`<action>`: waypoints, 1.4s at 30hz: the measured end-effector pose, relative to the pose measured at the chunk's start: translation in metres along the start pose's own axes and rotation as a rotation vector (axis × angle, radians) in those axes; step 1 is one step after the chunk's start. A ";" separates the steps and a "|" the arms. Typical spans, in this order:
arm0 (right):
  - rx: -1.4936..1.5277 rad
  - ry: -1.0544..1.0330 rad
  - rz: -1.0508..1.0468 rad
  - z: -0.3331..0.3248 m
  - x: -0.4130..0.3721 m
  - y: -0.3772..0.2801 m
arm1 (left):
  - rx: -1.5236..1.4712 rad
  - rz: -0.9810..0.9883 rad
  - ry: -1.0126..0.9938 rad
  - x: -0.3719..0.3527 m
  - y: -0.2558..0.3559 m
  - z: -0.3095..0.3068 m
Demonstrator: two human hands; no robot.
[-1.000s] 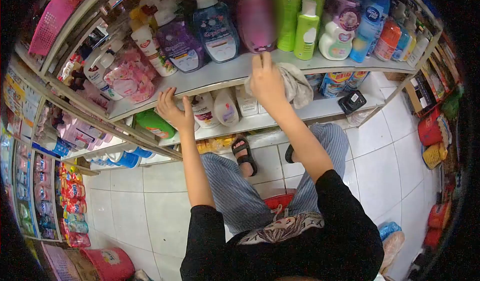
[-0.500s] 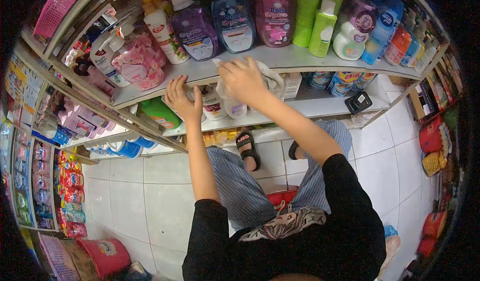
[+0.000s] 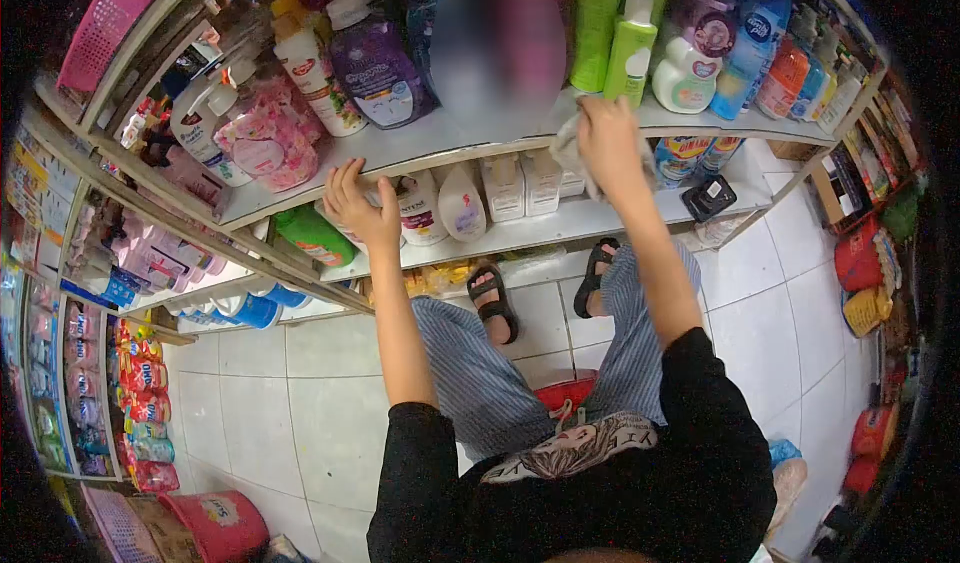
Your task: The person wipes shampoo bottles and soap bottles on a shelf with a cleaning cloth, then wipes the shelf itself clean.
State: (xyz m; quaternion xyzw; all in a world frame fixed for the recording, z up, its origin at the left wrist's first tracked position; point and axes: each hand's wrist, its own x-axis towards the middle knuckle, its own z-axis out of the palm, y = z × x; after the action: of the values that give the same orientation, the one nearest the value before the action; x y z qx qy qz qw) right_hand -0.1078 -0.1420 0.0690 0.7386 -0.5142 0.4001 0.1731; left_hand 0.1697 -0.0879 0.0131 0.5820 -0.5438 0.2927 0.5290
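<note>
My right hand [image 3: 608, 143] presses a pale grey cloth [image 3: 568, 146] onto the white shelf board [image 3: 420, 143], just in front of the green pump bottles [image 3: 618, 43]. My left hand [image 3: 358, 210] grips the front edge of that same shelf further left, fingers curled over it, below a purple pump bottle [image 3: 375, 68]. A blurred pink bottle [image 3: 498, 48] stands between the two hands at the back of the shelf.
White bottles [image 3: 460, 201] line the lower shelf [image 3: 600, 218], with a black device [image 3: 708, 199] on its right end. A floral refill pouch [image 3: 262, 143] sits at the left. More racks of goods stand left and right. White floor tiles [image 3: 300, 403] lie below, with a red bucket [image 3: 215, 525].
My right hand has swept the cloth along the shelf from the left-middle to the right, near the green bottles. My left hand has stayed on the shelf edge.
</note>
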 end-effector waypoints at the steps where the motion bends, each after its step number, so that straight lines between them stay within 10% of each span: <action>1: 0.058 0.003 0.007 0.009 0.003 -0.003 | -0.010 -0.001 0.018 0.000 0.001 0.001; 11: 0.234 -0.075 -0.134 0.037 0.010 -0.129 | 0.063 0.042 0.000 0.000 -0.004 -0.001; 21: 0.063 -0.140 0.017 -0.020 0.008 -0.002 | 0.065 0.027 0.045 0.000 -0.001 0.002; 27: 0.243 0.009 0.111 0.022 0.007 -0.041 | 0.057 0.014 0.084 0.000 0.002 0.006; 31: 0.213 -0.227 -0.149 0.031 0.018 -0.109 | 0.091 0.017 0.060 -0.002 -0.003 0.006; 42: -0.037 -0.126 -0.226 -0.021 0.000 0.010 | 0.060 0.010 0.063 -0.002 -0.003 0.007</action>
State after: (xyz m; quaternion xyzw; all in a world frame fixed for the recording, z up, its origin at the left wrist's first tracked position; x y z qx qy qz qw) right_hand -0.1251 -0.1320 0.0810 0.8123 -0.4448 0.3211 0.1982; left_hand 0.1699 -0.0940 0.0086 0.5852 -0.5210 0.3296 0.5267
